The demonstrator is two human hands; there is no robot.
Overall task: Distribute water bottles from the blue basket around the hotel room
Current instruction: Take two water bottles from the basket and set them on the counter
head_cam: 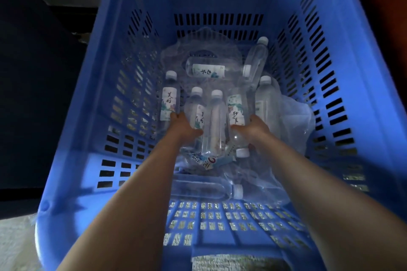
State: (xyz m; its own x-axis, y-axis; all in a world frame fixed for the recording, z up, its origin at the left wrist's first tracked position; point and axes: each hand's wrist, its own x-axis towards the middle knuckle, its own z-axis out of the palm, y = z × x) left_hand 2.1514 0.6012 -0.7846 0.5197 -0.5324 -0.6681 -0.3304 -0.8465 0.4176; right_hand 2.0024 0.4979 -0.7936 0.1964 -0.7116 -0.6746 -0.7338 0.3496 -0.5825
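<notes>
I look down into a deep blue basket with slotted walls. Several clear water bottles with white caps and pale labels lie on its floor among crumpled clear plastic wrap. My left hand grips the lower part of one labelled bottle left of centre. My right hand grips another labelled bottle right of centre. Between the two lies a plain bottle. Both forearms reach down from the bottom of the view.
More bottles lie by the left wall, at the back, at the right and near me. Loose plastic wrap bunches at the right. Pale carpet and dark furniture lie left of the basket.
</notes>
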